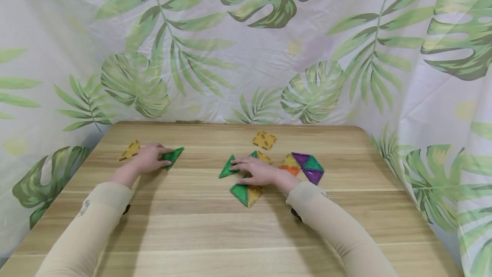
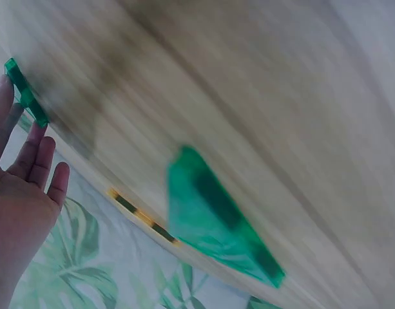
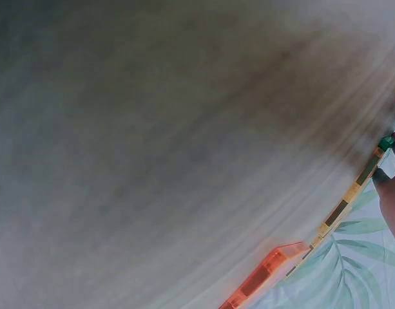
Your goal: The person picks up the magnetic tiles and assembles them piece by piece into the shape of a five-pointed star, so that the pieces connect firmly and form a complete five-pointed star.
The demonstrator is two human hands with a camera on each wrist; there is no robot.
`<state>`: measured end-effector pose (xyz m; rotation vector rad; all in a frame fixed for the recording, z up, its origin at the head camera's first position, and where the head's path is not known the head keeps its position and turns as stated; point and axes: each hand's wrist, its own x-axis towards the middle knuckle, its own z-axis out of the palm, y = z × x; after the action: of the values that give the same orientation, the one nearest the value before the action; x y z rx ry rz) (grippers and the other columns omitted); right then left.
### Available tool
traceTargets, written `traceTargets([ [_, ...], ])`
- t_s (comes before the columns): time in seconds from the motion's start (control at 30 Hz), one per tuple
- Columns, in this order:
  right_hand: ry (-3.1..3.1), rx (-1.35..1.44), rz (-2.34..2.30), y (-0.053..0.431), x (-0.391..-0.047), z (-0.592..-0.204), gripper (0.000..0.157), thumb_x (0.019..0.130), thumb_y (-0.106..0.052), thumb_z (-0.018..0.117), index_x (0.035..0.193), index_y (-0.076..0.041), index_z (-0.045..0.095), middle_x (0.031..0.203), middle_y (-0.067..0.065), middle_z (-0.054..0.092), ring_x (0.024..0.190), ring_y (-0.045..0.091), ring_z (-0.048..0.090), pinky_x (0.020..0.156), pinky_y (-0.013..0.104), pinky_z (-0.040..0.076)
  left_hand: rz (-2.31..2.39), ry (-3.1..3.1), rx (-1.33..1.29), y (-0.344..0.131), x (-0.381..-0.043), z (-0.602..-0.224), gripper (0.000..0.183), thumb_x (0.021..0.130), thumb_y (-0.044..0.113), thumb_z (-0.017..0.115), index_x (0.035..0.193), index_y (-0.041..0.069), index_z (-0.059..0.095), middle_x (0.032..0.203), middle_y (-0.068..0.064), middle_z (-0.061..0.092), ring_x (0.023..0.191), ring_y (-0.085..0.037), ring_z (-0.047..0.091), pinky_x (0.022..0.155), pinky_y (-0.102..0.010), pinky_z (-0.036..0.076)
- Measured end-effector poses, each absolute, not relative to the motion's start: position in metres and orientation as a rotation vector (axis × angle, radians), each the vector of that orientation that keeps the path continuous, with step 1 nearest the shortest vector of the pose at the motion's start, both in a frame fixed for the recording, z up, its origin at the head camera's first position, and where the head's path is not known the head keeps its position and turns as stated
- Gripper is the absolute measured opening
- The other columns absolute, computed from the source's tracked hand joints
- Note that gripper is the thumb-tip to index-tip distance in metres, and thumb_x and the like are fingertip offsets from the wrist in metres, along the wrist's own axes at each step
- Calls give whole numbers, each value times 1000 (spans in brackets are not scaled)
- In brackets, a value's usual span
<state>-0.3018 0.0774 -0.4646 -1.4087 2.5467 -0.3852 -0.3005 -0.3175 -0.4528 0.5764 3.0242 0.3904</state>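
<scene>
Toward the table's left side, my left hand (image 1: 150, 158) pinches a green triangular magnetic tile (image 1: 174, 157) between thumb and fingers. That grip also shows at the left edge of the left wrist view, where the tile (image 2: 28, 93) stands edge-on. A yellow triangular tile (image 1: 130, 151) lies just behind this hand. My right hand (image 1: 256, 171) reaches over a group of tiles, fingertips on a green triangle (image 1: 227, 168). Under and around it lie another green triangle (image 1: 240, 194) and a yellow triangle (image 1: 254, 194), partly hidden by the hand.
Right of the right hand sits a cluster with an orange tile (image 1: 289, 169), a purple tile (image 1: 313, 176) and a teal tile (image 1: 313, 163). Yellow tiles (image 1: 264, 139) form a square farther back. A leaf-patterned curtain (image 1: 246, 54) hangs behind the wooden table (image 1: 200, 234).
</scene>
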Motion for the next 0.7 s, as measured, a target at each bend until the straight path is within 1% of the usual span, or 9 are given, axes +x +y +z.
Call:
traceTargets([
  [0.17, 2550, -1407, -385, 77, -302, -465, 51, 95, -38, 55, 140, -16, 46, 151, 6, 33, 140, 23, 27, 115, 41, 20, 406, 3014, 613, -302, -304, -456, 48, 88, 26, 68, 129, 4, 57, 113, -24, 56, 103, -40, 52, 85, -54, 43],
  [0.27, 2554, -1402, -385, 77, -302, -466, 50, 95, -37, 55, 139, -17, 47, 151, 5, 34, 140, 23, 28, 115, 40, 21, 399, 3010, 638, -290, -305, -456, 48, 86, 27, 69, 128, 6, 59, 111, -21, 57, 101, -37, 53, 83, -53, 44],
  [0.53, 2575, -1400, -374, 76, -302, -466, 48, 95, -39, 55, 138, -18, 48, 150, 4, 35, 139, 21, 29, 114, 39, 23, 371, 3011, 669, -259, -308, -457, 47, 85, 30, 70, 127, 10, 61, 113, -17, 58, 104, -36, 51, 85, -56, 40],
  [0.7, 2573, -1377, -377, 75, -301, -463, 47, 95, -37, 55, 138, -18, 49, 150, 4, 36, 140, 21, 29, 114, 40, 23, 348, 3016, 709, -241, -307, -457, 46, 85, 30, 70, 125, 9, 62, 112, -17, 59, 104, -36, 52, 84, -55, 41],
])
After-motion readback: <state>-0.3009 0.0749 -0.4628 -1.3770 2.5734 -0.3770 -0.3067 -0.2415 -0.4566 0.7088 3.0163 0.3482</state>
